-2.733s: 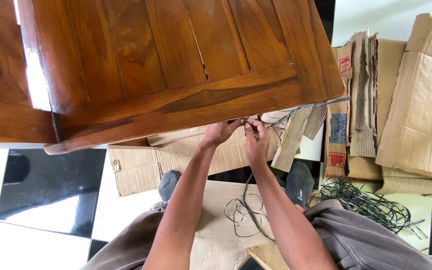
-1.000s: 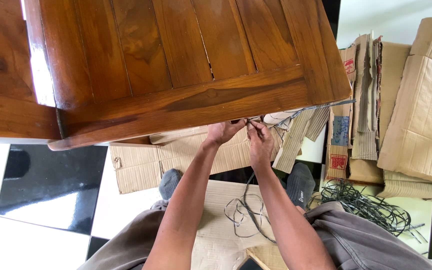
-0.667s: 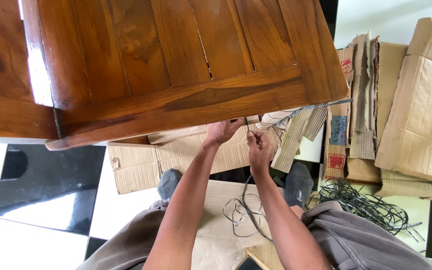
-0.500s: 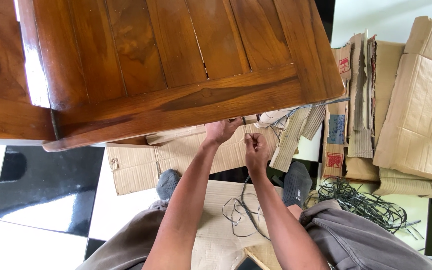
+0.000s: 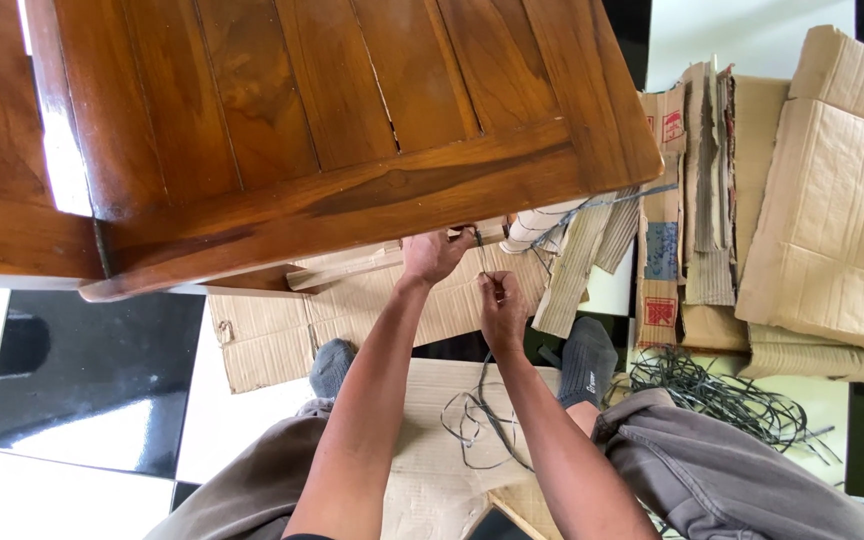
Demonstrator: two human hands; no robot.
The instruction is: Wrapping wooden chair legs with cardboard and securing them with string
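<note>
Right hand has dropped lower vs the earlier frames: before it sat up next to the left hand at the table edge, now it's clearly below it, w/ a short stretch of cord drawn between the two. Left hand has stayed put at the wood edge.

Head view: left hand is up against the underside edge of the wooden table, fingers pinched on the top end of the thin dark cord right where it meets the wood. Right hand is just below and slightly to the right, fingers closed around the same cord, thumb side up. From the right hand the cord runs down and ends in a loose tangle lying on a flat cardboard sheet between the person's legs. Grey socks show on both feet: left one beside the left forearm, right one just right of the right forearm. Grey trouser legs at bottom of frame.

Under the table edge lies more flattened cardboard, corrugated strips hanging or leaning just right of the hands. Farther right, a stack of folded boxes stands on edge, then big flat boxes laid over each other. A pile of dark cord sits on the floor near the right knee, well apart from the hands. Floor is black and white tile, glossy, at left.
</note>
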